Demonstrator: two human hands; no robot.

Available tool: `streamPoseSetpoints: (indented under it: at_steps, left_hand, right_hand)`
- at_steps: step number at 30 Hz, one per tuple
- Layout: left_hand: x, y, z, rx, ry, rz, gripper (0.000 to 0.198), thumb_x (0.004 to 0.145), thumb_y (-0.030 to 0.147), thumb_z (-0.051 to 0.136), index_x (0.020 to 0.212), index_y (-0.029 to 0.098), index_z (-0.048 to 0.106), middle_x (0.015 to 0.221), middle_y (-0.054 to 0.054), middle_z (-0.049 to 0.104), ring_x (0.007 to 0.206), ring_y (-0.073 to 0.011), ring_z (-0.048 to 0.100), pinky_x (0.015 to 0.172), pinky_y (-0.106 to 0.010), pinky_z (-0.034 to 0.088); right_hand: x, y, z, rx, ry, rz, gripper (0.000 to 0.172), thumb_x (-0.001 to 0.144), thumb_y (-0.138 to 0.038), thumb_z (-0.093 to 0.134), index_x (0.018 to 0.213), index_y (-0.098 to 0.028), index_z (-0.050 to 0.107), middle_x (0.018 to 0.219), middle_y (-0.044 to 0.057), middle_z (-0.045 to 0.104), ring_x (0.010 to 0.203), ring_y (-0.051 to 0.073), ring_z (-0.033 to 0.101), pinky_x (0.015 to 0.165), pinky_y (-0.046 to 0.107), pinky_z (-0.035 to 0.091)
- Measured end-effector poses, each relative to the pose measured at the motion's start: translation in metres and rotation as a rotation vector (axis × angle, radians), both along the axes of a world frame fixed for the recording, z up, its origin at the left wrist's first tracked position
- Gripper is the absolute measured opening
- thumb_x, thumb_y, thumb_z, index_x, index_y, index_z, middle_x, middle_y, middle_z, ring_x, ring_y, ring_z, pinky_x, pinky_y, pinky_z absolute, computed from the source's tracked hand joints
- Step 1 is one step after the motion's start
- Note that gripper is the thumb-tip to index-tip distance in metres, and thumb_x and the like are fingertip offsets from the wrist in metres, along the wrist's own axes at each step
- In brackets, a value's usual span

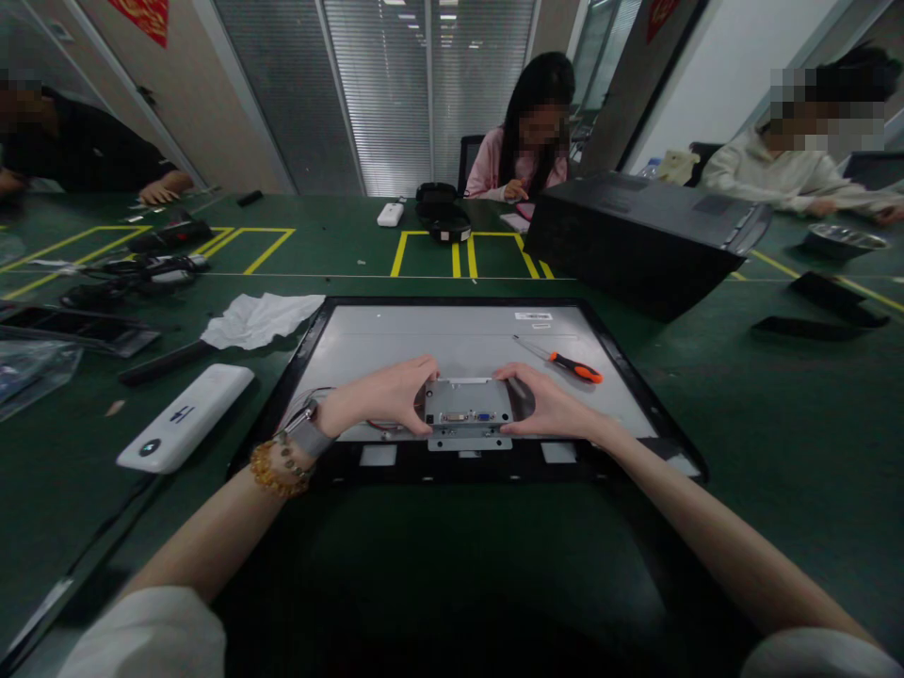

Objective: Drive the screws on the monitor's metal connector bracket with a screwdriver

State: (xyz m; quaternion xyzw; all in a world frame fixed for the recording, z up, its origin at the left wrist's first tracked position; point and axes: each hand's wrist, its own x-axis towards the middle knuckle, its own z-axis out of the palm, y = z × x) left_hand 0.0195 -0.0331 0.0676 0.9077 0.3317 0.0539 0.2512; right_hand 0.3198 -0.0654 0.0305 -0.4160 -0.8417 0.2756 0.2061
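A small metal box with a white port and a blue port on its near side is held between my two hands, over the near part of a grey panel. My left hand grips its left edge, fingers behind and thumb in front. Along the right edge, my right hand grips it the same way. The grey panel lies flat in a black frame. An orange and black screwdriver rests on the panel, right of the box. Thin wires show beside my left wrist.
On the green table, a white device, a crumpled white sheet and cables are at the left. A large black box stands at the back right, near a metal bowl. Three people sit across the table.
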Motion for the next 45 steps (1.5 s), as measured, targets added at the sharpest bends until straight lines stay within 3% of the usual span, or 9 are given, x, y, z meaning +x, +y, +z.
streamPoseSetpoints:
  at_steps: [14,28,33,36,39,45]
  left_hand:
    - [-0.002,0.002,-0.005,-0.027,0.041,0.004,0.057,0.061,0.047,0.076,0.105,0.021,0.051,0.097,-0.005,0.055,0.077,-0.0208,0.052,0.059,-0.032,0.038]
    - [0.001,0.003,-0.009,0.007,0.046,-0.024,0.053,0.061,0.040,0.077,0.097,0.017,0.047,0.098,-0.005,0.050,0.079,-0.0170,0.046,0.062,-0.027,0.035]
    - [0.000,0.003,-0.008,0.021,0.052,-0.025,0.051,0.062,0.041,0.078,0.096,0.018,0.047,0.102,-0.005,0.050,0.082,-0.0175,0.047,0.064,-0.026,0.036]
    - [-0.002,0.003,-0.006,0.001,0.060,-0.027,0.054,0.064,0.045,0.078,0.099,0.017,0.049,0.104,-0.005,0.051,0.083,-0.0177,0.049,0.065,-0.026,0.038]
    - [-0.004,0.005,-0.004,-0.036,0.043,-0.055,0.059,0.069,0.053,0.076,0.109,0.016,0.052,0.110,-0.007,0.053,0.090,-0.0194,0.052,0.071,-0.026,0.040]
    - [0.002,0.003,0.001,-0.054,-0.067,-0.046,0.049,0.085,0.049,0.066,0.122,0.019,0.053,0.117,-0.006,0.056,0.103,-0.0204,0.055,0.087,-0.031,0.042]
  right_hand:
    - [-0.002,-0.002,0.005,0.014,0.033,0.029,0.061,0.068,-0.040,0.077,0.120,-0.028,0.047,0.129,0.007,0.054,0.120,0.031,0.052,0.101,0.049,0.043]
    - [-0.002,0.001,-0.003,0.048,0.015,0.065,0.060,0.069,-0.041,0.078,0.118,-0.024,0.048,0.130,0.010,0.051,0.124,0.030,0.049,0.105,0.051,0.040]
    - [0.003,0.000,0.003,0.055,-0.028,0.066,0.061,0.070,-0.046,0.078,0.122,-0.026,0.052,0.138,0.011,0.046,0.129,0.031,0.046,0.106,0.052,0.040]
    - [0.016,0.003,0.011,0.149,-0.032,-0.016,0.050,0.080,-0.047,0.070,0.124,-0.027,0.055,0.139,0.009,0.048,0.129,0.029,0.047,0.106,0.050,0.041]
    - [0.036,0.009,0.014,0.339,-0.032,-0.249,0.030,0.089,-0.042,0.059,0.114,-0.026,0.062,0.125,0.007,0.060,0.117,0.026,0.058,0.100,0.045,0.047]
    - [0.076,0.009,-0.009,0.422,-0.108,-0.484,0.028,0.089,-0.037,0.055,0.107,-0.017,0.064,0.109,0.015,0.064,0.102,0.033,0.063,0.086,0.049,0.051]
